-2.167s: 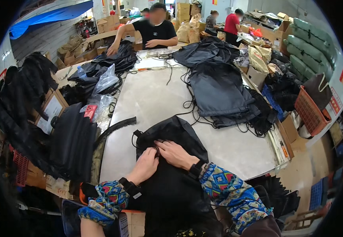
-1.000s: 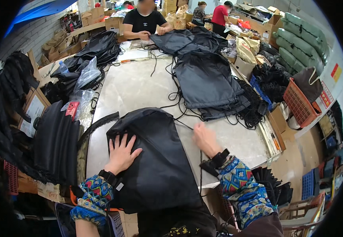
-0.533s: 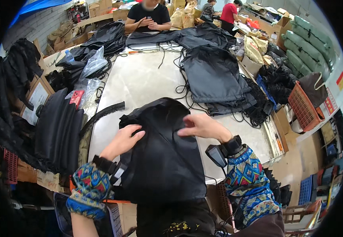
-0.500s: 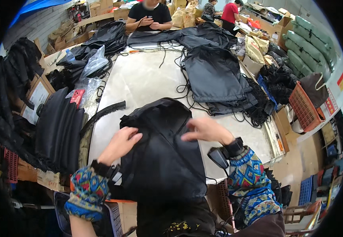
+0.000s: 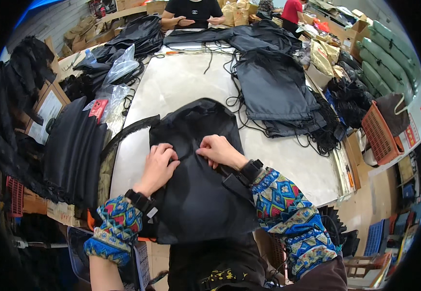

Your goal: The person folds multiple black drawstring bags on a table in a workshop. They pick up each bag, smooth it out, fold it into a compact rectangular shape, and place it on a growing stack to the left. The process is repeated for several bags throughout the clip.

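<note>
A black fabric bag (image 5: 210, 199) lies on the pale tabletop right in front of me, its lower end reaching the near edge. My left hand (image 5: 159, 167) rests on the bag's left side, fingers curled closed on the cloth and thumb toward the middle. Near the bag's centre my right hand (image 5: 220, 153) pinches the fabric between thumb and fingertips. A dark ridge, fold or cord, runs between the two hands; I cannot tell which. Beyond, to the right, lies a stack of black drawstring bags (image 5: 273, 87) with loose black cords.
Rolled black fabric (image 5: 70, 150) stands at the left, beside a red packet (image 5: 98, 109) and clear plastic bags. A curved black strip (image 5: 128, 132) lies next to my bag. An orange basket (image 5: 380, 133) sits far right. Across the table (image 5: 171, 82) stands another person (image 5: 194, 13).
My right hand has moved left and down onto the bag and now pinches it. The left hand has settled onto the cloth. The view has shifted slightly.
</note>
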Available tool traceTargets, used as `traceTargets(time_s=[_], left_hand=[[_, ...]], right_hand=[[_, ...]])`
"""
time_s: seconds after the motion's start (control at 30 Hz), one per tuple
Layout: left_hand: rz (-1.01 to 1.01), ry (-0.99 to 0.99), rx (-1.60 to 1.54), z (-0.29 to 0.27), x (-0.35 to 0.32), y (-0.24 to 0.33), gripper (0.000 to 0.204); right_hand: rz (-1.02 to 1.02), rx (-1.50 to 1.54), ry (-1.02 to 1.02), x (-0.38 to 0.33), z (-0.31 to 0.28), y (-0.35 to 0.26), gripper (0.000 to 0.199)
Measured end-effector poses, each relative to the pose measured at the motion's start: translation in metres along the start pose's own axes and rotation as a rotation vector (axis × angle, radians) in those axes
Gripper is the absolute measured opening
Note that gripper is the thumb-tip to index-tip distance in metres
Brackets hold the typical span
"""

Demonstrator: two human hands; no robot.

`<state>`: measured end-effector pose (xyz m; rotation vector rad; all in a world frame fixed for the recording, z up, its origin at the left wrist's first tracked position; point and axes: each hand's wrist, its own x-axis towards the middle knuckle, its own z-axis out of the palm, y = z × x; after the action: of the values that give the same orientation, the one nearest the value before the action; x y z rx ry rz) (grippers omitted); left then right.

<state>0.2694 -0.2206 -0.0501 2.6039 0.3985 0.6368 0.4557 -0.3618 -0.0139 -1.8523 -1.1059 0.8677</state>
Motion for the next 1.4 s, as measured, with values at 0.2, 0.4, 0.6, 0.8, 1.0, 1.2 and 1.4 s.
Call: traceTargets(time_s=[0.2, 0.4, 0.6, 0.8, 1.0, 1.2, 1.4], left_hand=[[-0.282, -0.227, -0.25, -0.02, 0.022, -0.004, 0.026], [-0.243, -0.446, -0.162, -0.021, 0.005, 0.009, 0.021], [-0.33, -0.324, -0.537, -0.008, 0.025, 0.04, 0.02], [-0.267, -0.402, -0.175, -0.043, -0.022, 0.049, 0.024], [-0.144, -0.169, -0.206, -0.004, -0.02, 0.054, 0.018], [-0.487, 0.362, -0.147, -0.024, 0.01, -0.016, 0.037], [-0.837, 0.162, -0.996, -0.015, 0.023, -0.069, 0.012]], right_hand=[[0.093, -0.106, 0.04, 0.009, -0.014, 0.0, 0.029], [0.167, -0.186, -0.071, -0.009, -0.022, 0.006, 0.028], [0.131, -0.161, -0.001, -0.015, -0.01, 0.004, 0.027], [0.139, -0.082, 0.007, -0.018, -0.007, 0.008, 0.025], [0.095, 0.007, 0.062, -0.018, 0.003, 0.007, 0.023], [0.001, 0.085, 0.589, -0.013, -0.046, 0.034, 0.027], [0.188, 0.525, 0.287, 0.018, -0.062, 0.062, 0.028]])
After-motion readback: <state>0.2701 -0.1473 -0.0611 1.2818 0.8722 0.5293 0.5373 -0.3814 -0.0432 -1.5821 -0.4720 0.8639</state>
